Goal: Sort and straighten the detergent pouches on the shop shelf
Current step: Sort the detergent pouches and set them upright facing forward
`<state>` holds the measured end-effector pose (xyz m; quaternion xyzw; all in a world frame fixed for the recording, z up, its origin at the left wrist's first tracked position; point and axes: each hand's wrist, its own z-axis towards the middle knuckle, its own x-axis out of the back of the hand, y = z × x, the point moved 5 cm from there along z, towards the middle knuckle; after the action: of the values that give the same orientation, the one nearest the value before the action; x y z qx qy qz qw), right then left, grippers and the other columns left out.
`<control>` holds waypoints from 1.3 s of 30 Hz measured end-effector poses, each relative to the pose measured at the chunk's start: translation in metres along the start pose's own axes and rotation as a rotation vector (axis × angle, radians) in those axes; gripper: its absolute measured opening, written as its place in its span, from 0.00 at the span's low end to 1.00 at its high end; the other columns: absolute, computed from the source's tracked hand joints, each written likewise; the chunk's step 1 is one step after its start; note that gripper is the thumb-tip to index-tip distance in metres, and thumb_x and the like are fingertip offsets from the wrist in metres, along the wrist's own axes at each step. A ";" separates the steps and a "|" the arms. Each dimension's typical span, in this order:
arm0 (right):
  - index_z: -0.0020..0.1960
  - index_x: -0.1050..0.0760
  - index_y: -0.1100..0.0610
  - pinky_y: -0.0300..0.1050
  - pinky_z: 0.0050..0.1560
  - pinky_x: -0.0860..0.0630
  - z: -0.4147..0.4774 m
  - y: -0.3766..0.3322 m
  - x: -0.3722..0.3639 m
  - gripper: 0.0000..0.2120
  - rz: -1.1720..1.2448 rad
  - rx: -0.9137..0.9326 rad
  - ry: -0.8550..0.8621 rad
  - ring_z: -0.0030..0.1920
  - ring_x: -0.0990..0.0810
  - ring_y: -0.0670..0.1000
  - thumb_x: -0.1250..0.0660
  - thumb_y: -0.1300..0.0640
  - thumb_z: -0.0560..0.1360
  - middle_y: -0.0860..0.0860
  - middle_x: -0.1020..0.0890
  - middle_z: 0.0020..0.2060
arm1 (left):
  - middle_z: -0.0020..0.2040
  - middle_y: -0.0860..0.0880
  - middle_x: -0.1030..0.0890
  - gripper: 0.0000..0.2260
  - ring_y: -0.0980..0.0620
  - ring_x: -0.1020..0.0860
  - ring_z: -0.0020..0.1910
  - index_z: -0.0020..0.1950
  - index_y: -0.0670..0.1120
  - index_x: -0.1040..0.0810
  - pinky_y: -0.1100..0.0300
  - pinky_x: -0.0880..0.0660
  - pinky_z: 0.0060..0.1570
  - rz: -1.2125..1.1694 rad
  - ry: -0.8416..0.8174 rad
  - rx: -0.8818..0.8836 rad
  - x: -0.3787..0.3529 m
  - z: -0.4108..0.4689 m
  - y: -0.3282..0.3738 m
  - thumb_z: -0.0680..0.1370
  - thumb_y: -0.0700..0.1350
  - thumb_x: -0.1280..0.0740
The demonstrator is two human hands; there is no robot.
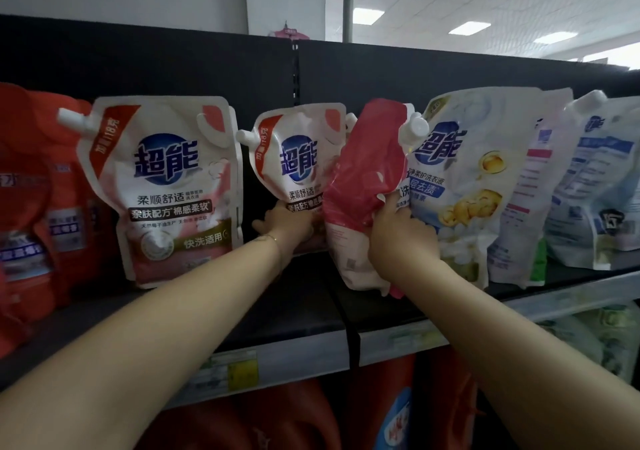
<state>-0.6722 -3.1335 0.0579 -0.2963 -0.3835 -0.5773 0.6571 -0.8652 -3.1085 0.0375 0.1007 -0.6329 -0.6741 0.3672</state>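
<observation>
Nearest me, both forearms reach in over the shelf (pixel 287 363) lip. The right hand (pixel 398 231) has its grip closed on the turned pink pouch (pixel 360 186), thumb across the face, fingers gone behind. That pouch stands side-on & tilted, cap above the grip, base on the shelf below it.

Just left of that grip, the left hand (pixel 284 223) lies on the lower front of the rear pink pouch (pixel 298 165). Can't tell if this grip curls round it or only presses.

Further left of both, the front pink pouch (pixel 162 190) faces out, upright, w/ red jugs (pixel 31 190) beyond. Right of & behind the right grip is the yellow-print pouch (pixel 467 179), touching the turned one, then the blue-print pouches (pixel 595 179), leaning.

Step in hand, prob.: swing the turned one face-out next to its match. To do it well:
- Lift a little so the base doesn't drag.
- Rotate from low down.
- Steady the rear pouch w/ the left hand so it doesn't flop.
- Slot it btwn that & the yellow one, label square.
</observation>
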 end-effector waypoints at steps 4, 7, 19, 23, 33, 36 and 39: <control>0.76 0.59 0.68 0.50 0.54 0.26 -0.003 0.000 0.001 0.34 0.018 -0.006 -0.031 0.59 0.23 0.61 0.44 0.56 0.79 0.66 0.31 0.67 | 0.56 0.49 0.19 0.26 0.49 0.21 0.52 0.60 0.49 0.22 0.55 0.23 0.55 -0.137 -0.055 -0.100 0.013 -0.017 0.002 0.64 0.53 0.21; 0.75 0.62 0.67 0.51 0.56 0.26 -0.006 -0.001 0.001 0.35 0.079 -0.012 -0.072 0.63 0.26 0.62 0.44 0.56 0.80 0.67 0.36 0.70 | 0.55 0.49 0.18 0.26 0.48 0.20 0.53 0.61 0.48 0.22 0.58 0.24 0.49 -0.102 -0.025 -0.126 0.022 -0.028 0.003 0.64 0.48 0.20; 0.76 0.63 0.65 0.52 0.60 0.28 -0.016 0.000 0.007 0.35 0.210 -0.055 -0.109 0.67 0.31 0.62 0.44 0.58 0.81 0.67 0.42 0.73 | 0.48 0.48 0.19 0.17 0.47 0.20 0.47 0.49 0.41 0.23 0.52 0.21 0.52 0.050 0.087 -0.143 0.076 -0.058 0.004 0.65 0.45 0.21; 0.76 0.61 0.64 0.53 0.59 0.28 -0.018 0.003 0.008 0.34 0.255 -0.047 -0.092 0.67 0.31 0.63 0.42 0.56 0.81 0.66 0.40 0.72 | 0.46 0.48 0.16 0.22 0.49 0.19 0.46 0.49 0.42 0.19 0.51 0.21 0.52 -0.027 0.048 -0.115 0.118 -0.066 -0.010 0.59 0.44 0.18; 0.76 0.59 0.64 0.59 0.63 0.32 -0.034 -0.005 0.012 0.39 0.489 -0.130 0.047 0.69 0.37 0.66 0.36 0.59 0.77 0.65 0.40 0.71 | 0.45 0.48 0.17 0.17 0.54 0.19 0.42 0.53 0.41 0.22 0.66 0.24 0.32 -0.123 -0.038 -0.211 0.185 -0.080 -0.023 0.66 0.34 0.23; 0.75 0.51 0.63 0.62 0.61 0.32 -0.047 -0.014 0.022 0.39 0.492 -0.052 0.308 0.66 0.37 0.65 0.33 0.60 0.71 0.63 0.38 0.68 | 0.50 0.49 0.19 0.22 0.49 0.20 0.51 0.53 0.47 0.27 0.56 0.22 0.45 -0.095 0.039 -0.296 0.198 -0.078 -0.023 0.66 0.34 0.23; 0.67 0.40 0.59 0.61 0.52 0.28 -0.062 -0.028 0.031 0.29 0.482 0.131 0.634 0.57 0.35 0.61 0.35 0.58 0.69 0.60 0.35 0.60 | 0.61 0.48 0.26 0.37 0.49 0.25 0.60 0.63 0.47 0.40 0.50 0.25 0.56 -0.017 0.144 -0.345 0.207 -0.074 -0.029 0.64 0.40 0.20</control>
<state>-0.6884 -3.2063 0.0499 -0.1428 -0.1173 -0.4437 0.8769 -0.9789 -3.2972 0.0655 0.0893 -0.4791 -0.7669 0.4176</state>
